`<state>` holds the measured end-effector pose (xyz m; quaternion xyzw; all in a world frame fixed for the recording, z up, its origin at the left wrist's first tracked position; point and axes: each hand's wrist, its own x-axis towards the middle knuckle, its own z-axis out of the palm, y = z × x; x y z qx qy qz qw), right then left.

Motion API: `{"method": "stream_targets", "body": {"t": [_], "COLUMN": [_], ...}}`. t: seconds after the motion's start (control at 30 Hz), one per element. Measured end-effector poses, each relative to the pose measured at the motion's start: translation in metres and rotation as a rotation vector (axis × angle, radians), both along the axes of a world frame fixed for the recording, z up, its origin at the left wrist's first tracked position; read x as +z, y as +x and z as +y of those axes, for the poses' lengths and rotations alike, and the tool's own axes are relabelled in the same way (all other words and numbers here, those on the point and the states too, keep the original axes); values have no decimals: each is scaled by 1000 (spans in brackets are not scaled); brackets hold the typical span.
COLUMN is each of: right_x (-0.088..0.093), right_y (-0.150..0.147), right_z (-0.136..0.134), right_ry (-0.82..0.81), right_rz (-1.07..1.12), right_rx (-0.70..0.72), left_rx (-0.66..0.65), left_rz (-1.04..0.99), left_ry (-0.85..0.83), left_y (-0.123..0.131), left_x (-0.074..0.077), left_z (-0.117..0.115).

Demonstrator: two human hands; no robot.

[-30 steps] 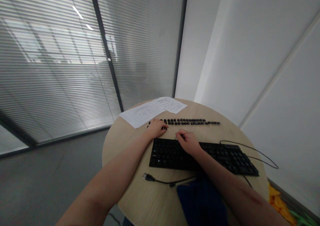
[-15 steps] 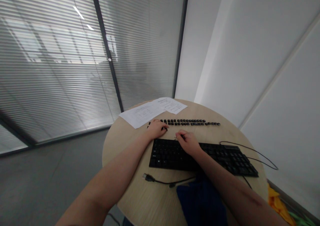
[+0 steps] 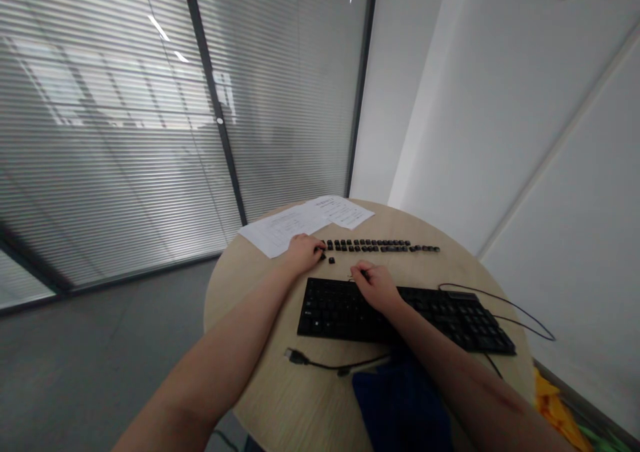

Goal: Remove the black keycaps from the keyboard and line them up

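Note:
My left hand [image 3: 303,253] rests on the table at the left end of two rows of loose black keycaps [image 3: 370,245]. Its bent fingertips close round a keycap there, partly hidden by the fingers. One single keycap [image 3: 331,261] lies just right of that hand, nearer to me than the rows. Over the back edge of the black keyboard [image 3: 340,312], my right hand [image 3: 375,284] is closed round a small dark tool with thin wire at its end, which looks like a keycap puller [image 3: 365,275]. The palm hides most of this tool.
Printed papers [image 3: 285,229] lie at the back left of the round wooden table [image 3: 260,305]. A USB cable [image 3: 320,363] and a dark blue cloth [image 3: 400,405] are in front of the keyboard. Another black cable [image 3: 520,303] loops past the right edge, beside the white wall.
My left hand has moved slightly left and away from me, off the single keycap, which now lies uncovered. My right hand stays in place, still closed.

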<state>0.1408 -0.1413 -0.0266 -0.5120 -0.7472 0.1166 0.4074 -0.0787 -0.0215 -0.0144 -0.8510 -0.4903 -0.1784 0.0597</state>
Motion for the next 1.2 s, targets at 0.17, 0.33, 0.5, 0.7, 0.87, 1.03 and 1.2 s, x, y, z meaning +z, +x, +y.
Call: {"method": "stream_targets", "body": {"t": [0.17,0.33,0.5,0.7,0.87,1.03,1.2], "right_x": [2,3,4,2,1,2,4], "right_y": [0,-1,-1,-1,0,0,-1], "right_z": [-1,-2,-2,-1,0,0,-2], "right_ry": [5,1,6,-6,-23,-30,-23], "right_rz": [-10,-23,-36,-52,-70,-71,-70], "right_rx": [-2,-7,5,10,12,20,25], "left_rx": [-23,-55,-73,-82,-171,-191,-127], "left_rz": [40,70,77,59,95,88,33], "left_ry": [-17,-12,-24,-44,-66,-61,-40], "left_y": [2,4,8,12,16,18,14], "left_x": [-1,0,-1,4,5,3,5], "left_z": [-3,-7,-8,-15,-20,-21,-17]}}
